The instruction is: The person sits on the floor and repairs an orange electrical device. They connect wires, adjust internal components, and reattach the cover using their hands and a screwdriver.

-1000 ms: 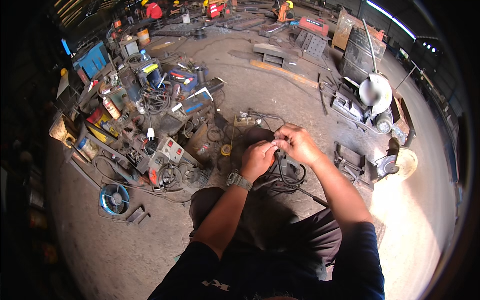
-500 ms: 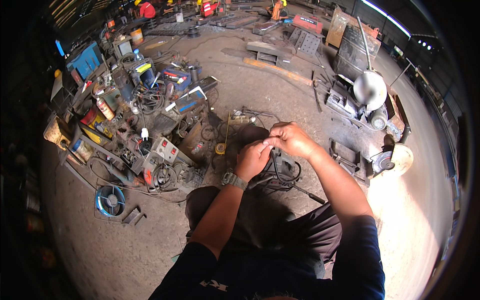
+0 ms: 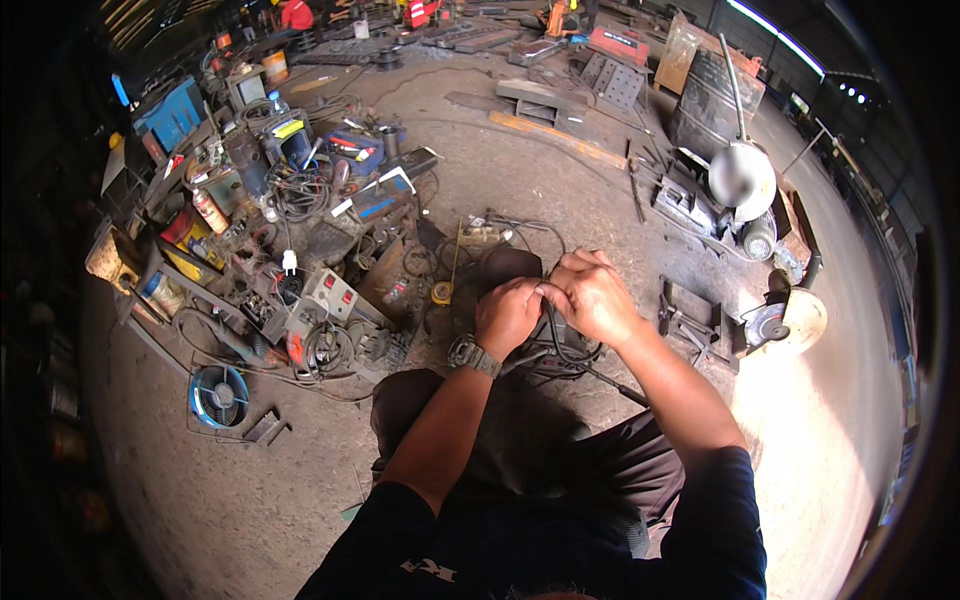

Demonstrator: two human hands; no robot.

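Observation:
My two hands meet in front of me over a black cable. My left hand, with a watch on its wrist, is closed with thumb and finger pinched at the cable's upper end. Pressed against it, my right hand is closed too, its fingers curled at the same spot. What lies between the fingertips is hidden. From there the cable runs down and loops near a dark machine below my hands, mostly covered by my arms. A yellow tape measure lies left of my left hand.
To the left are a grey switch box, coiled cables, cans and tools. A blue round fan sits nearer. On the right stand a cut-off saw and a drum. Steel pieces lie farther off; people work at the back.
My right hand has turned, its fingers curling in and its back showing more. Both hands have shifted slightly, still together at the cable's end.

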